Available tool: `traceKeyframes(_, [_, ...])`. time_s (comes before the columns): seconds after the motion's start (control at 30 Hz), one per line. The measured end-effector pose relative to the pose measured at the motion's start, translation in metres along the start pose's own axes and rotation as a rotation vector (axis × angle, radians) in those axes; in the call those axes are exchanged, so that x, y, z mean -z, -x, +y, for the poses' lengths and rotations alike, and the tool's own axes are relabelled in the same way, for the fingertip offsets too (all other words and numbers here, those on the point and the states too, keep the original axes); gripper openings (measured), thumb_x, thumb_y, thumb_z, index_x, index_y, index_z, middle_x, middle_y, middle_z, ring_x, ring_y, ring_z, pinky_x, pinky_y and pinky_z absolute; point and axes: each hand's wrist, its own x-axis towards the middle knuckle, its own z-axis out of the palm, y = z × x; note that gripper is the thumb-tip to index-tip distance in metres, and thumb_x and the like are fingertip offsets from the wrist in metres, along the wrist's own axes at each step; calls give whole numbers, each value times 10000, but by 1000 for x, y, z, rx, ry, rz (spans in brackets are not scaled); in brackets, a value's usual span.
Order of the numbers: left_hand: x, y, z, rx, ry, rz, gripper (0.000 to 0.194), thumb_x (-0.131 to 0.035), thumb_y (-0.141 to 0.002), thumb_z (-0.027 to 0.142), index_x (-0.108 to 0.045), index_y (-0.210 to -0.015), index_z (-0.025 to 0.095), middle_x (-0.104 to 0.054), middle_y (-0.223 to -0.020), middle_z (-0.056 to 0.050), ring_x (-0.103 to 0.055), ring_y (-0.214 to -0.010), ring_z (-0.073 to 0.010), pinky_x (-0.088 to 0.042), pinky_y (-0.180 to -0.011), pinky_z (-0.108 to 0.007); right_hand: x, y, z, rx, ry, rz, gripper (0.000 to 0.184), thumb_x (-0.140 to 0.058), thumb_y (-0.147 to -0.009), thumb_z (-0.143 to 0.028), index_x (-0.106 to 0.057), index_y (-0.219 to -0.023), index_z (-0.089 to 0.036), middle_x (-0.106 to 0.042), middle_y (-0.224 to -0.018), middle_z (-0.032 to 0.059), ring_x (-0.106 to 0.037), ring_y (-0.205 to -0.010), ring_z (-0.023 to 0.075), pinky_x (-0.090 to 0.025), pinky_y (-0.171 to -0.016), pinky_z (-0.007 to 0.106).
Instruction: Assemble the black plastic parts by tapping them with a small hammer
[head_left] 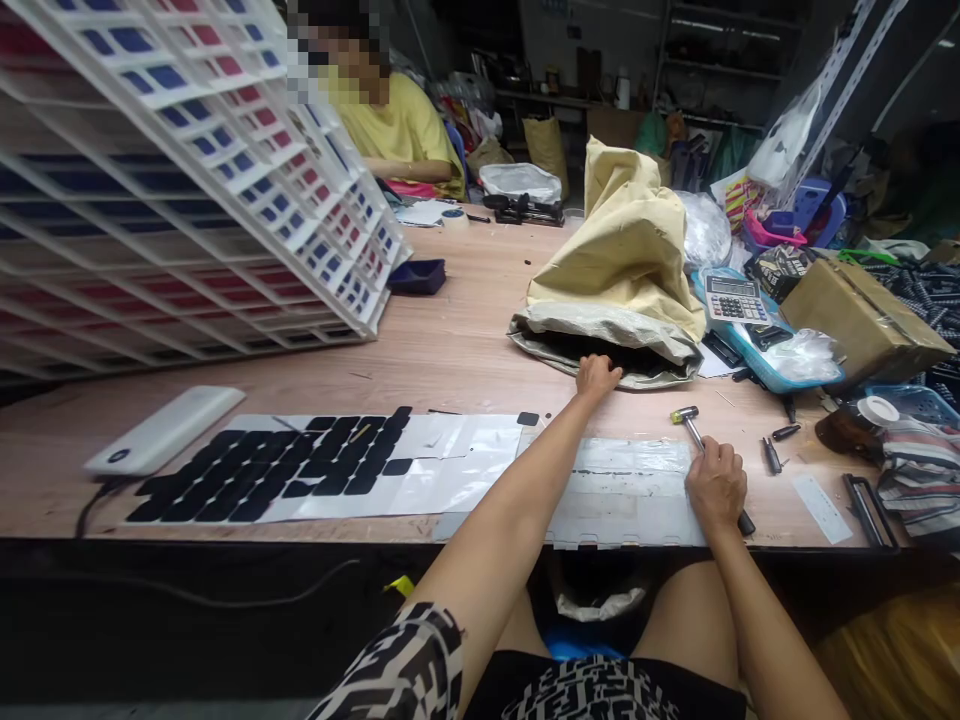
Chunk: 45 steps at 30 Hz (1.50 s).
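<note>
My left hand (598,375) is at the near rim of a yellowish woven sack (622,250), which lies with its dark mouth towards me. Its fingers look curled, and what they hold, if anything, is hidden. My right hand (718,486) is wrapped round the handle of a small hammer (684,414), its head pointing away from me. Beside that hand lies a clear plastic-covered board (622,510). To the left, many flat black rounded pieces (255,470) lie in rows on a white sheet (465,450); a single black piece (528,419) sits near the sheet's far edge.
A white plastic crate (300,230) stands at the left, behind a white device (165,430) with a cord. At right are a calculator (735,298), blue tray (802,375), cardboard box (862,315) and jar (855,425). A person in yellow (397,125) sits across the table.
</note>
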Motion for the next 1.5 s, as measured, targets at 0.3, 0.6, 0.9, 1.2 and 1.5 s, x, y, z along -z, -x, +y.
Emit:
traceKeyframes(0.3, [-1,-5,24,39,5,19,221,-730,-807,411,-715,-898,211,-737,-1068,-135,-586,-1137,-333,-469,-891,-409,3,-1,-1,4,6,-13,283,-484,-971,-214,-639,-1207,-191,-589,-963,96,-501,-893,242,-304,-683,341])
traceKeyframes(0.6, [32,93,-9,-120,379,-6,210,-806,-714,272,-607,-732,207,-649,-728,37,-572,-689,-142,-405,-649,-263,6,-2,-3,-22,0,-40,286,-466,-977,-214,-633,-1208,-188,-588,-982,92,-488,-893,233,-292,-694,337])
traceKeyframes(0.9, [23,164,-69,-271,317,-94,196,-815,-735,242,-649,-835,210,-671,-864,3,-577,-869,-192,-443,-759,-306,5,-3,-2,-34,-27,-62,311,-458,-980,-217,-643,-1228,-185,-596,-1009,106,-490,-904,239,-311,-711,342])
traceKeyframes(1.2, [16,158,-68,-284,297,-84,194,-829,-759,280,-775,-942,241,-656,-930,-21,-577,-959,-217,-467,-825,-339,22,7,-8,-27,-462,-94,373,-450,-952,-222,-689,-1238,-199,-667,-1027,95,-585,-939,224,-444,-818,324])
traceKeyframes(1.5, [19,160,-62,-236,300,-88,130,-844,-744,254,-781,-857,253,-640,-887,-8,-560,-929,-201,-459,-795,-323,58,48,-61,154,-905,-255,321,-488,-962,-264,-711,-1188,-214,-720,-1047,79,-672,-979,203,-531,-908,335])
